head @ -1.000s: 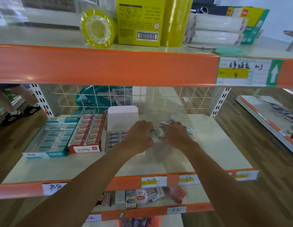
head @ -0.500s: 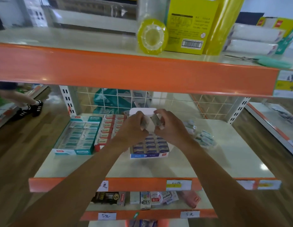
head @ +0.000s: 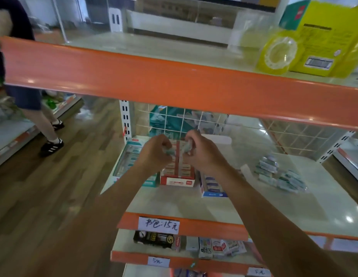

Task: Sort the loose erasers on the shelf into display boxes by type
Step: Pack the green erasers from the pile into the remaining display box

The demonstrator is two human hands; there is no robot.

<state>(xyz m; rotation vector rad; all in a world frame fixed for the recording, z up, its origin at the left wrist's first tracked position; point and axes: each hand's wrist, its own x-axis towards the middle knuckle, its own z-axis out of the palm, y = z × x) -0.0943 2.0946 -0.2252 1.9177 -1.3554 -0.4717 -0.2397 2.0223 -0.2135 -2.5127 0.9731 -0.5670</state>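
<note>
Head view, erasers (head: pixel 170 151) pinched between hands (head: pixel 156 154), above red box (head: pixel 178 177)

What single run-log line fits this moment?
left hand: pinches eraser | right hand: pinches second eraser | where: over red display box | loose erasers: piled farther right

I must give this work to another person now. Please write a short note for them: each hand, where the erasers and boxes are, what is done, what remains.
Left hand: grips a small wrapped eraser above the red display box.
Right hand: pinches a second wrapped eraser beside it.
Boxes: teal display box, red one, blue display box, side by side on the shelf.
Done: all three boxes hold erasers.
To do: place the held ones, then sort the loose eraser pile on the right.
</note>
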